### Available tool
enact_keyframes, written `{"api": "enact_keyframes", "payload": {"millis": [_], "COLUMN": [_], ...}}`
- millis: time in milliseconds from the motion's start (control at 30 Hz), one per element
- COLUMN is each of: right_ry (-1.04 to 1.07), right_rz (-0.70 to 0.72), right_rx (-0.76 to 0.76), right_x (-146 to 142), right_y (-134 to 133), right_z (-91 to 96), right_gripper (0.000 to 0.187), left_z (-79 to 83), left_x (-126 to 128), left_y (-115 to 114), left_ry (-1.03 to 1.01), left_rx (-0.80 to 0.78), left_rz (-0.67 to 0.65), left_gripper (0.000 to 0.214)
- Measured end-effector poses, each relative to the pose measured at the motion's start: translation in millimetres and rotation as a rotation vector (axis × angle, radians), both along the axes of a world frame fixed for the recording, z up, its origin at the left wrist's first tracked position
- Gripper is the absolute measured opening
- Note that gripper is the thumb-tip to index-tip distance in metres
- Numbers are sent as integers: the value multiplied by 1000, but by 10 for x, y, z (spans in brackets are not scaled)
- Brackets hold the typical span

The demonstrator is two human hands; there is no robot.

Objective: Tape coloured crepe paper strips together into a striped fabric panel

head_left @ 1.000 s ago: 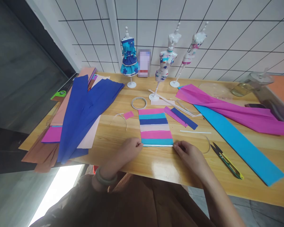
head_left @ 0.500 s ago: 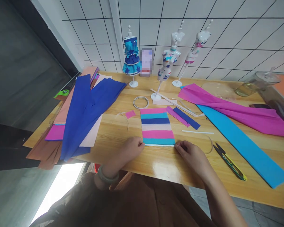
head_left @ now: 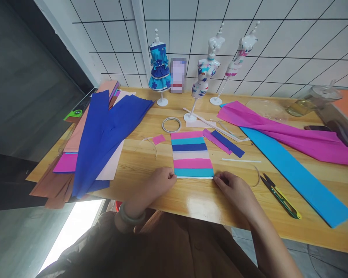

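A striped sheet of crepe paper [head_left: 191,154] in pink, teal, dark blue and pale bands lies flat on the table before me. Along its near edge runs a thin white strip [head_left: 195,177]. My left hand [head_left: 161,181] is closed, thumb and forefinger pinching the strip's left end at the sheet's corner. At the opposite corner, my right hand [head_left: 233,189] pinches the right end, its other fingers curled. Pink [head_left: 217,142] and dark blue paper strips [head_left: 227,144] lie beside the sheet's upper right. Yellow-handled thread snips [head_left: 280,196] rest right of my right hand.
A tape roll [head_left: 171,124] lies behind the sheet. Dressed [head_left: 159,65] and bare mini mannequins [head_left: 203,77] stand at the back. Blue crepe paper [head_left: 104,135] covers the left; magenta [head_left: 287,133] and light blue folds [head_left: 295,175] lie right, near a lidded cup [head_left: 313,101].
The whole view has shifted very slightly. Both hands keep their places at the two ends of the white strip.
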State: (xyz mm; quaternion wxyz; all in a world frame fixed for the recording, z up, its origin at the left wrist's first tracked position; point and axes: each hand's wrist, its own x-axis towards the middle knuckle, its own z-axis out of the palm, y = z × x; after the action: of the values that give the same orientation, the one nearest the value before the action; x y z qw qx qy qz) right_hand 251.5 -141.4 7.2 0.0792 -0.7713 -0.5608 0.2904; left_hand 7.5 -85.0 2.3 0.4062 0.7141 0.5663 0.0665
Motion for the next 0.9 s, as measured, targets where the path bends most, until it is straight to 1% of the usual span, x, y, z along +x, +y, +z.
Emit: {"api": "enact_keyframes", "payload": {"millis": [200,567,800,900], "right_ry": [26,71,62,52], "right_rz": [6,-26,-13,-14], "right_rx": [27,76,35,30], "right_x": [5,10,19,12], "right_y": [-4,4,32,37], "right_z": [-18,-43,-29,-12], "right_gripper": [26,25,25,25], "left_z": [11,10,23,26], "left_x": [-5,10,24,30], "left_y": [-9,-16,-18,-14], "left_ry": [3,34,36,40], "left_rx": [16,50,27,22], "left_rz": [-11,-9,18,10], "left_gripper": [17,17,16,16]}}
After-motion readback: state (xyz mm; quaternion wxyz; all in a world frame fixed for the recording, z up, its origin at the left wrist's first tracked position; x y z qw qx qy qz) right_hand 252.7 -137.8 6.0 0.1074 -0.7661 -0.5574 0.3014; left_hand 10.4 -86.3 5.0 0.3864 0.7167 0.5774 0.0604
